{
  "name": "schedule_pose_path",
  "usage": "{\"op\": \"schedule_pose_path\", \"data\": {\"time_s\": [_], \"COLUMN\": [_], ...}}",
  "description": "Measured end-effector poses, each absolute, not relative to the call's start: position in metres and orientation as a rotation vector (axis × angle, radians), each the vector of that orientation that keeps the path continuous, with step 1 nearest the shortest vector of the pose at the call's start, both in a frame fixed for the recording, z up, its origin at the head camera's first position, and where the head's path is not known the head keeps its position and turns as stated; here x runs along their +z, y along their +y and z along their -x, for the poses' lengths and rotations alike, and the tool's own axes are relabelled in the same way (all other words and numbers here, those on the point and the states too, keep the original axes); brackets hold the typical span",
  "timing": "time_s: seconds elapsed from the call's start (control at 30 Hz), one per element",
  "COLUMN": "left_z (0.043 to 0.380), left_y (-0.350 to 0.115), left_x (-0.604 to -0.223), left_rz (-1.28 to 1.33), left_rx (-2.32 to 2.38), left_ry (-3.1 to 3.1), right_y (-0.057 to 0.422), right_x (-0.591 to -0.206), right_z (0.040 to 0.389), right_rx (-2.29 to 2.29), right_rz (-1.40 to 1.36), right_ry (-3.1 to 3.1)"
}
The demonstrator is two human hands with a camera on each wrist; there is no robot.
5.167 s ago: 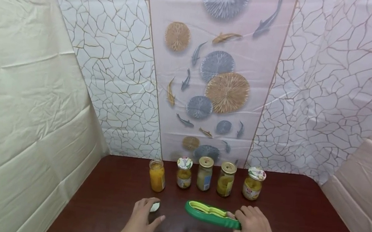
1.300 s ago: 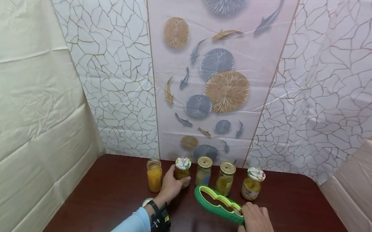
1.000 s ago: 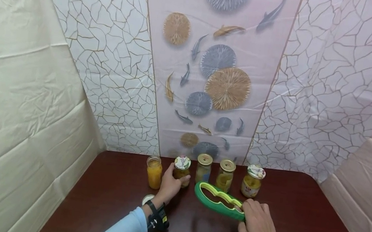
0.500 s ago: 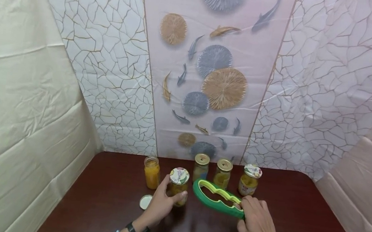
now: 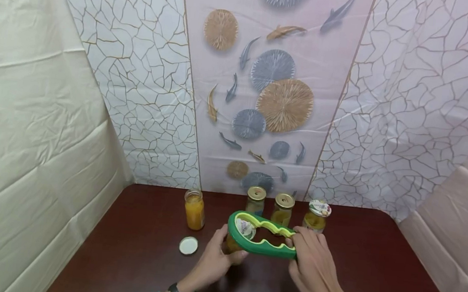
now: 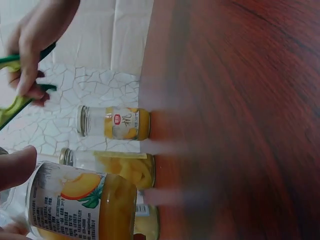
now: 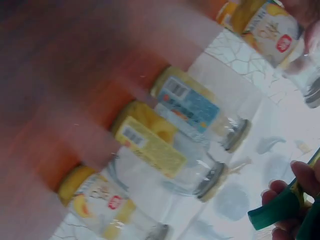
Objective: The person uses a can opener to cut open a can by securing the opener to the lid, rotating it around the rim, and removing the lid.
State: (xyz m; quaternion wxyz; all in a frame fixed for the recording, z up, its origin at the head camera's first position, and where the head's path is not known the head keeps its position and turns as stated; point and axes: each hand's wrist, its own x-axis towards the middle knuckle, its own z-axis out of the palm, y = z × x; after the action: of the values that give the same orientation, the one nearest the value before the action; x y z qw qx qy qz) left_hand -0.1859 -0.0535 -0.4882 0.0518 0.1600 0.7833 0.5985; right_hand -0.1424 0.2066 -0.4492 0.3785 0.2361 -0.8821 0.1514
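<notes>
My left hand (image 5: 215,258) grips a fruit jar (image 6: 80,205) whose label carries a fruit picture, thumb and fingers on opposite sides of the glass. The jar's patterned white lid (image 5: 245,227) shows inside the far-left loop of a green jar opener (image 5: 267,249) with a wavy light-green inner edge. Fingers of my right hand (image 5: 313,269) wrap around the handle end of that opener. In the head view, the opener's rim hides part of the jar. The left wrist view shows the right hand (image 6: 37,47) higher up, holding the two handle arms somewhat apart.
An open jar of orange contents (image 5: 194,212) stands at the back left, a loose white lid (image 5: 188,245) lying in front. Along the back stand two gold-lidded jars (image 5: 256,201) and a jar with a patterned lid (image 5: 317,216). Dark red table (image 5: 374,272); patterned cloth behind.
The left hand left the loose lid, took the patterned-lid jar from the back row and brought it nearer and rightward. The right hand moved the opener left over the jar's lid.
</notes>
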Motion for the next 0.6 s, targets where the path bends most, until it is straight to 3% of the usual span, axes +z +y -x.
{"op": "schedule_pose_path", "data": {"time_s": [0.6], "left_z": [0.177], "left_y": [-0.034], "left_x": [-0.470], "left_rz": [-0.503], "left_rx": [1.913], "left_ry": [2.243], "right_y": [0.188], "right_x": [-0.434], "right_z": [0.152], "right_rx": [0.112], "right_rz": [-0.542], "right_ry": [-2.322]}}
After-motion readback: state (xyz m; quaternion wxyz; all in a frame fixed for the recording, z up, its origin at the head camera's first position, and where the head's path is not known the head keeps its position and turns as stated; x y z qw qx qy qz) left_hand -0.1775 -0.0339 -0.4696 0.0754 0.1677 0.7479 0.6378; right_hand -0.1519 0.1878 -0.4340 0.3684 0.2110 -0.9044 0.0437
